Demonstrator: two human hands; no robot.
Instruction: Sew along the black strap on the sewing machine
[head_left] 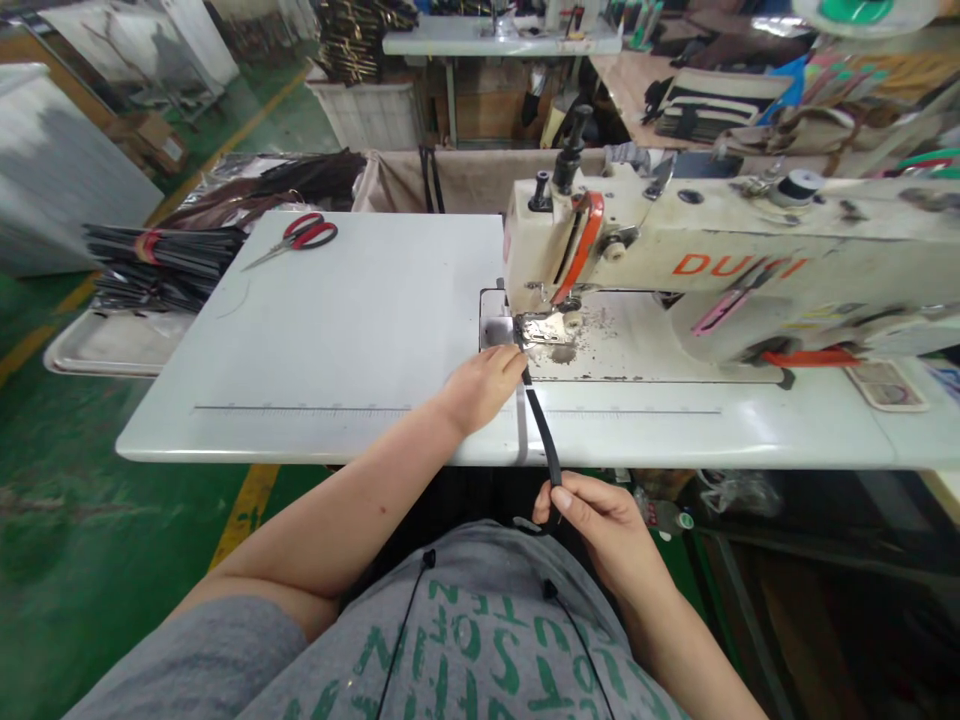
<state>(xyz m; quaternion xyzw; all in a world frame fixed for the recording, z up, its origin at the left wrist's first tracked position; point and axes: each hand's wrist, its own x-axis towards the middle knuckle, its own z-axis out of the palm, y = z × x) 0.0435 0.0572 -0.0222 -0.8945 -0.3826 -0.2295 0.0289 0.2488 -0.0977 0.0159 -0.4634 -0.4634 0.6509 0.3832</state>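
Note:
A narrow black strap [541, 428] runs from the presser foot [546, 330] of the white sewing machine [720, 265] down over the table's front edge. My left hand [484, 385] rests on the table beside the needle plate, fingers closed on the strap's upper end. My right hand [600, 520] is below the table edge, near my lap, pinching the strap's lower end between thumb and fingers. The strap is stretched straight between both hands.
Red-handled scissors [304, 233] lie at the far left of the white table [337, 330]. A bundle of black straps [161, 265] sits on a tray at the left. Brown material [300, 185] is piled behind. More benches and stacked goods stand at the back.

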